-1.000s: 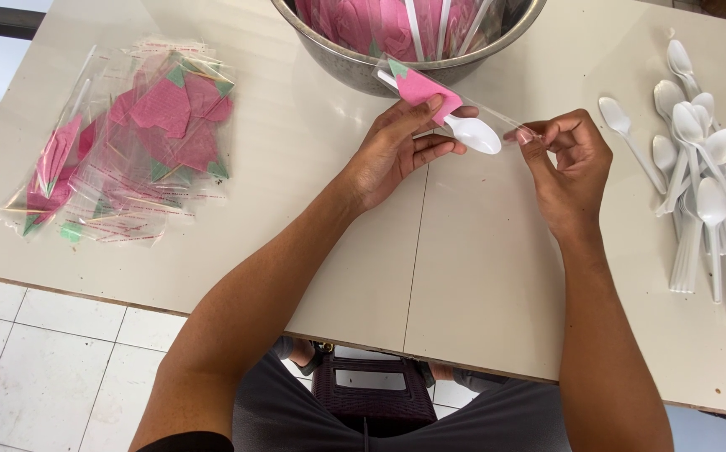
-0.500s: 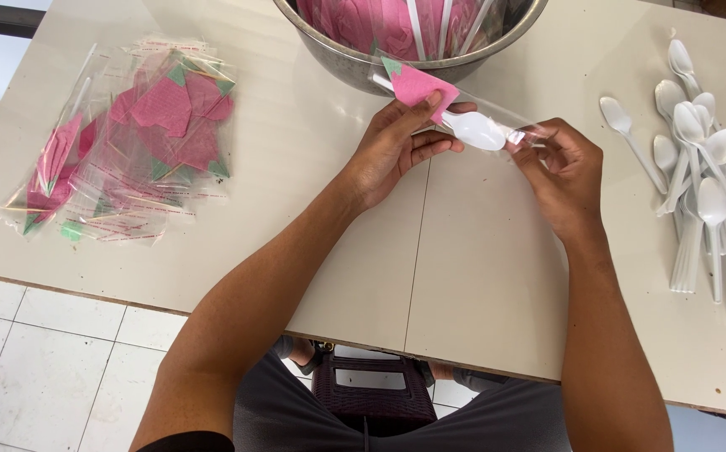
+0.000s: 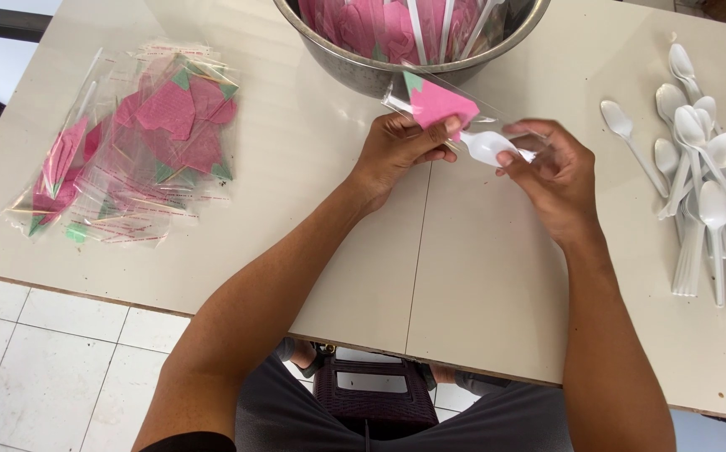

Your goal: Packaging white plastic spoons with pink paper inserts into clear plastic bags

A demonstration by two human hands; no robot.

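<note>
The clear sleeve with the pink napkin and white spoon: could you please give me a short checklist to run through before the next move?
1. Left hand grips the clear sleeve at the pink napkin: ok.
2. Right hand holds the sleeve's open end: ok.
3. White spoon bowl is inside the sleeve: ok.
4. Spoon handle fully seated: cannot tell, hidden by fingers.
5. Loose spoons lie near the right hand: ok.
6. Metal bowl close behind the hands: ok.
</note>
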